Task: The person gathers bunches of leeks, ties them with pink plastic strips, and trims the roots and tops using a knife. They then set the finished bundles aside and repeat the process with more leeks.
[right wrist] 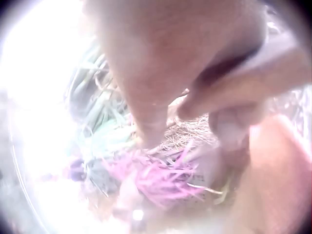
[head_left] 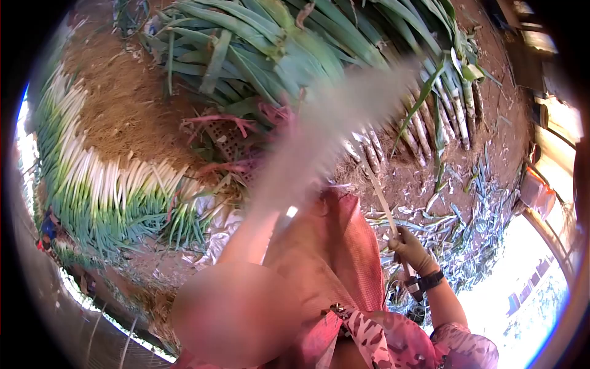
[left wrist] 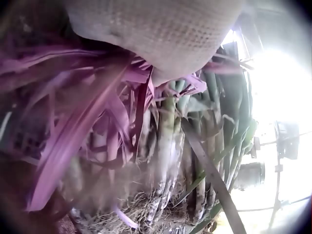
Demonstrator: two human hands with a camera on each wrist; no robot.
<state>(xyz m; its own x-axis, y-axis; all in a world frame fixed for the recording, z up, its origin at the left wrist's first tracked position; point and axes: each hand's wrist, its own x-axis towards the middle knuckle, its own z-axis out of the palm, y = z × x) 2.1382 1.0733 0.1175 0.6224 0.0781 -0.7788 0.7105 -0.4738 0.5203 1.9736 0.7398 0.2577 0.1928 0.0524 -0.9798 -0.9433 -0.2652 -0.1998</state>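
Note:
My gloved left hand lies over a bundle of pink strips, beside upright leek stalks. Its fingers are not distinct there, so I cannot tell whether they grip any strips. The head view shows a long pale blur running from my left forearm across the leeks. My gloved right hand grips a long thin strip, which reaches up toward the leek roots and shows a dark lower end below the hand. Large leeks with broad green leaves lie piled ahead, roots toward me.
Rows of slimmer leeks lie at left beside brown soil. A perforated crate shows under the pink strips. Leaf scraps litter the ground at right. A reddish apron covers my lap.

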